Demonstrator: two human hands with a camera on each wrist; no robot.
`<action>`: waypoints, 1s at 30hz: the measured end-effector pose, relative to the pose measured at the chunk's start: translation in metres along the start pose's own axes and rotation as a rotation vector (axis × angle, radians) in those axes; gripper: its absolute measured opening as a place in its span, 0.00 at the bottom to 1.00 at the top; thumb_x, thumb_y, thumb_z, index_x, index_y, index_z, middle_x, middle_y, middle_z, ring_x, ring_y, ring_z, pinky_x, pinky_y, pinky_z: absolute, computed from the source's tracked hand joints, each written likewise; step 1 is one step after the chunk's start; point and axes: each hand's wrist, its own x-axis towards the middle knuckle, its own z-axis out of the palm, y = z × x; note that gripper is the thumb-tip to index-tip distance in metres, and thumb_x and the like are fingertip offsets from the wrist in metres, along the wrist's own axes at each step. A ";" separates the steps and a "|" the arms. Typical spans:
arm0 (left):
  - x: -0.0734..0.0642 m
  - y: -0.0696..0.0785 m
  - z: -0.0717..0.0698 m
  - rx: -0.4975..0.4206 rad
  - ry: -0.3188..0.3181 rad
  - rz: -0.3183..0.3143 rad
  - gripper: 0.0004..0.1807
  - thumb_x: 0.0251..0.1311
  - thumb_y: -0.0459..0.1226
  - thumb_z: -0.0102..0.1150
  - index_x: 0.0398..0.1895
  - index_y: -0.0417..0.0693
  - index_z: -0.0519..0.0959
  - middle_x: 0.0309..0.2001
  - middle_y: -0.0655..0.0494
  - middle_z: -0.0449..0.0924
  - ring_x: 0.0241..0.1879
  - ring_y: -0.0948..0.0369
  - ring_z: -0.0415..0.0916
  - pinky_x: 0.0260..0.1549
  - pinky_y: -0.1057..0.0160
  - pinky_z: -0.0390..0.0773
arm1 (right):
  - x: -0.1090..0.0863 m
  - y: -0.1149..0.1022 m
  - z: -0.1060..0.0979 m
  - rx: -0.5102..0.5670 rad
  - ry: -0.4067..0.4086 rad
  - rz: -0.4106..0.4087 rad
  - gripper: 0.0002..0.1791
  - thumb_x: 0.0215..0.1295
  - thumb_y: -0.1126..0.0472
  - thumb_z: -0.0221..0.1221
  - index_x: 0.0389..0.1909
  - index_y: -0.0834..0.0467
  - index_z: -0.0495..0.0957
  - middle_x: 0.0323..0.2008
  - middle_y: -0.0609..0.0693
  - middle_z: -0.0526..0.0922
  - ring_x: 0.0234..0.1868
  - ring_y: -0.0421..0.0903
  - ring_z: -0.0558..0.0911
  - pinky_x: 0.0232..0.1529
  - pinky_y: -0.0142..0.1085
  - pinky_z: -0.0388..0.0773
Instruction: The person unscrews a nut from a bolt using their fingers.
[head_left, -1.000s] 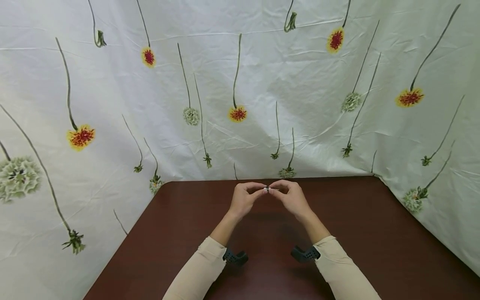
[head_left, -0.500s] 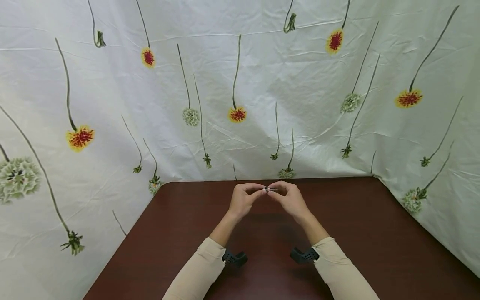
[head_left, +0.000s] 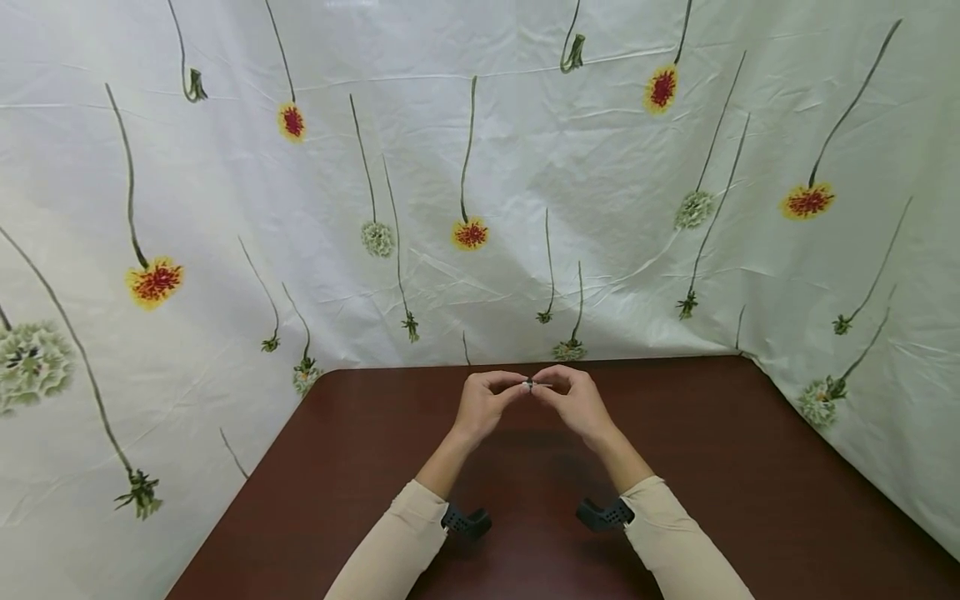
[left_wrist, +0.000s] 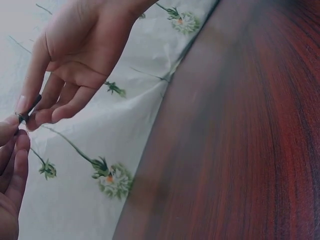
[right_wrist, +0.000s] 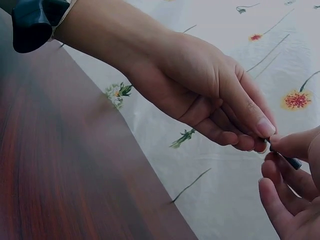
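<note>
Both hands meet fingertip to fingertip over the far part of the table in the head view. Between them is a small dark bolt-like rod (right_wrist: 295, 163) with a ridged end; a small ring-like part (left_wrist: 21, 118) on it shows at the fingertips in the left wrist view. My left hand (head_left: 478, 410) pinches one end between thumb and fingers. With thumb and fingertips, my right hand (head_left: 582, 408) pinches the longer, ridged side. Fingertips hide much of the rod. In the right wrist view the left hand (right_wrist: 195, 85) reaches in from the upper left, its other fingers loosely bent.
A dark reddish-brown table (head_left: 360, 467) lies beneath the hands. White fabric (head_left: 420, 167) printed with flowers hangs behind it and along both sides. Each wrist carries a dark strap mount (head_left: 467, 522), below light sleeves (head_left: 397, 550).
The hands stay joined at nearly the same place. My right thumb and finger have shifted slightly around the rod, and the head view has tilted a little.
</note>
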 end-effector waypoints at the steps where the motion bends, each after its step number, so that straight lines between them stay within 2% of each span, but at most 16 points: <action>1: 0.000 0.000 0.000 0.000 -0.001 0.001 0.08 0.62 0.29 0.72 0.41 0.33 0.89 0.40 0.43 0.89 0.42 0.47 0.85 0.40 0.59 0.83 | 0.000 0.000 0.000 -0.008 -0.004 -0.001 0.12 0.67 0.66 0.69 0.50 0.62 0.84 0.45 0.54 0.87 0.46 0.54 0.85 0.47 0.53 0.82; 3: 0.000 0.000 0.000 0.000 -0.011 -0.005 0.08 0.62 0.28 0.70 0.42 0.30 0.88 0.40 0.41 0.88 0.42 0.45 0.85 0.40 0.59 0.83 | -0.001 0.000 0.000 -0.012 -0.009 0.005 0.15 0.67 0.64 0.69 0.54 0.61 0.83 0.48 0.54 0.86 0.49 0.55 0.84 0.47 0.51 0.81; 6: -0.001 0.015 -0.001 -0.001 -0.013 0.012 0.07 0.62 0.25 0.69 0.41 0.26 0.87 0.39 0.38 0.88 0.41 0.43 0.85 0.39 0.61 0.83 | -0.002 -0.003 0.000 0.021 -0.022 0.034 0.16 0.72 0.60 0.66 0.55 0.64 0.82 0.48 0.60 0.86 0.50 0.59 0.85 0.51 0.52 0.82; 10: -0.004 0.039 -0.005 -0.008 -0.019 0.022 0.07 0.62 0.24 0.68 0.40 0.25 0.86 0.39 0.37 0.87 0.42 0.43 0.85 0.40 0.64 0.82 | -0.002 -0.004 0.000 0.037 -0.018 0.032 0.12 0.75 0.60 0.63 0.49 0.64 0.84 0.44 0.63 0.86 0.47 0.63 0.84 0.52 0.57 0.81; 13: -0.005 0.040 -0.006 -0.004 -0.025 0.006 0.07 0.62 0.24 0.69 0.41 0.25 0.86 0.39 0.37 0.87 0.42 0.43 0.85 0.40 0.65 0.82 | -0.001 0.001 -0.001 -0.006 -0.014 -0.005 0.08 0.72 0.62 0.65 0.48 0.60 0.85 0.46 0.57 0.86 0.49 0.59 0.83 0.52 0.56 0.79; 16: -0.006 0.041 -0.006 0.008 -0.029 0.003 0.07 0.62 0.25 0.69 0.41 0.26 0.86 0.39 0.37 0.88 0.42 0.43 0.85 0.40 0.62 0.83 | -0.001 0.002 -0.001 -0.026 -0.007 -0.013 0.13 0.70 0.63 0.68 0.52 0.59 0.84 0.48 0.53 0.86 0.50 0.55 0.82 0.51 0.52 0.79; 19: -0.005 0.041 -0.005 0.011 -0.034 0.009 0.07 0.63 0.25 0.69 0.42 0.26 0.86 0.40 0.37 0.87 0.42 0.43 0.85 0.42 0.55 0.84 | -0.001 0.002 -0.001 -0.001 -0.001 0.017 0.15 0.72 0.60 0.66 0.55 0.61 0.83 0.46 0.55 0.86 0.50 0.59 0.83 0.51 0.54 0.81; 22: -0.006 0.039 -0.004 0.006 -0.026 0.011 0.08 0.62 0.25 0.69 0.41 0.25 0.86 0.40 0.37 0.88 0.42 0.43 0.85 0.43 0.50 0.84 | -0.001 0.002 0.000 0.019 0.004 0.043 0.13 0.74 0.58 0.64 0.51 0.62 0.85 0.42 0.57 0.87 0.48 0.64 0.84 0.50 0.56 0.81; 24: -0.006 0.039 -0.004 0.006 -0.017 0.008 0.07 0.62 0.25 0.69 0.41 0.26 0.86 0.39 0.38 0.88 0.42 0.44 0.85 0.43 0.52 0.84 | -0.001 0.003 0.000 0.013 0.000 0.035 0.11 0.74 0.59 0.64 0.48 0.63 0.86 0.41 0.56 0.87 0.47 0.64 0.84 0.49 0.56 0.82; 26: -0.007 0.038 -0.004 0.012 -0.009 0.004 0.07 0.62 0.24 0.69 0.41 0.27 0.87 0.39 0.38 0.88 0.43 0.45 0.85 0.42 0.57 0.84 | 0.000 0.004 0.000 0.002 -0.001 0.011 0.08 0.72 0.62 0.66 0.47 0.62 0.86 0.42 0.55 0.88 0.46 0.60 0.84 0.47 0.53 0.82; 30: -0.006 0.038 -0.003 0.034 -0.002 0.022 0.06 0.61 0.25 0.70 0.40 0.28 0.87 0.39 0.38 0.88 0.42 0.45 0.85 0.40 0.60 0.83 | 0.001 0.004 -0.001 -0.004 -0.002 -0.015 0.14 0.69 0.62 0.69 0.52 0.60 0.84 0.46 0.53 0.87 0.46 0.53 0.83 0.45 0.47 0.81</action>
